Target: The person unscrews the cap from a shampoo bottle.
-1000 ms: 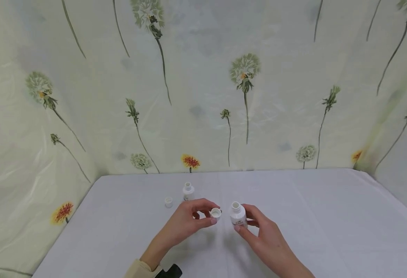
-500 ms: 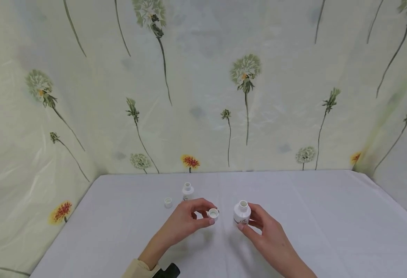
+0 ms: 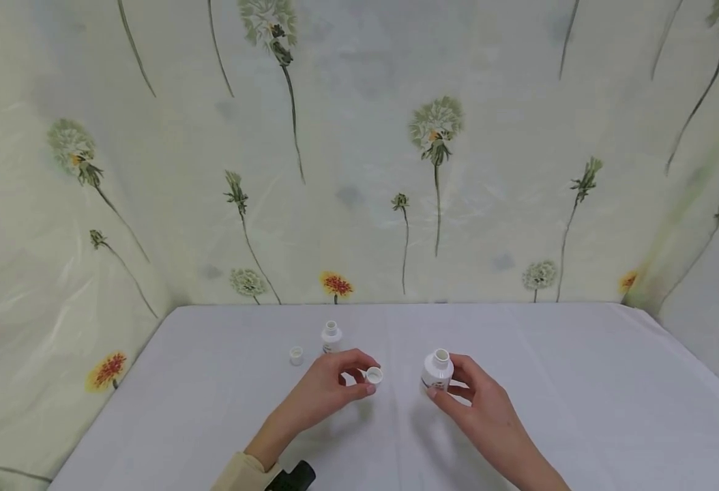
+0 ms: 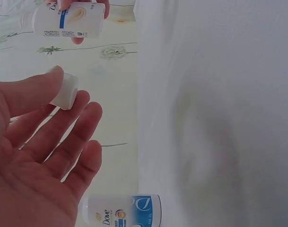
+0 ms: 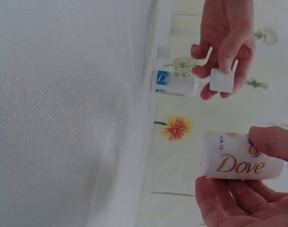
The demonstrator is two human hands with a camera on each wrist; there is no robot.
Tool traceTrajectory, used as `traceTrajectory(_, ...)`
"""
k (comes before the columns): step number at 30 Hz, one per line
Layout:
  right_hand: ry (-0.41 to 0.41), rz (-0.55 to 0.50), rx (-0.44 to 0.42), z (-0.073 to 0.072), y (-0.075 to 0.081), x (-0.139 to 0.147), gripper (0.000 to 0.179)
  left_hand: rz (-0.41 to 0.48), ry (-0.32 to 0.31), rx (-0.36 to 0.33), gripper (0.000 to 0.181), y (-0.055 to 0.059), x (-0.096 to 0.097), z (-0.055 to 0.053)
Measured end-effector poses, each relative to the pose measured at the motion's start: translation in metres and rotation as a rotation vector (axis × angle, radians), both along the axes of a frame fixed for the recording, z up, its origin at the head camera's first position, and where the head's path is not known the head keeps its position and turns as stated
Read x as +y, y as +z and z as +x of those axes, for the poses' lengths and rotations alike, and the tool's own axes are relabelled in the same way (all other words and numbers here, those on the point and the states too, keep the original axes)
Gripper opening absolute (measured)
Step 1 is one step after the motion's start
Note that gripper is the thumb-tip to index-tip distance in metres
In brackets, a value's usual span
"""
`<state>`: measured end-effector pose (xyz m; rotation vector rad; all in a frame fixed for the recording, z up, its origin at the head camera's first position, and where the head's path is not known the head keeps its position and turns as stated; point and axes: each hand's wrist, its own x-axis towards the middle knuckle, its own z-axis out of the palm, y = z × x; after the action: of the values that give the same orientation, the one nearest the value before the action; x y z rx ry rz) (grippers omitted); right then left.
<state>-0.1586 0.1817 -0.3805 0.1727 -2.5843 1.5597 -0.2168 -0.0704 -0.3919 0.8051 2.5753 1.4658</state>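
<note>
Between thumb and fingers my left hand [image 3: 331,385] pinches a small white cap [image 3: 374,376], its hollow side facing up in the head view. My right hand [image 3: 488,402] grips a white Dove bottle [image 3: 437,370] by its body, held above the table with its open neck up. The cap and this bottle are apart. Behind the left hand a second white bottle [image 3: 331,337] stands upright without a cap; the left wrist view shows its blue lower band [image 4: 146,210]. Left of that bottle lies another white cap [image 3: 296,355].
A white cloth covers the table [image 3: 550,395]. Behind it hangs a pale curtain [image 3: 359,170] printed with dandelions and other flowers. A black wrist device [image 3: 292,477] sits by the left sleeve [image 3: 243,470].
My right hand has moved rightward and slightly up with the bottle, away from the left hand. The left hand, still pinching the cap, has shifted slightly left.
</note>
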Motion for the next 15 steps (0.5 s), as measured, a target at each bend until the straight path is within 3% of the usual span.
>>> traceTrajectory(15, 0.037, -0.025, 0.103, -0.012, -0.009, 0.01, 0.043, -0.017, -0.007, 0.001, 0.031, -0.01, 0.011, -0.007)
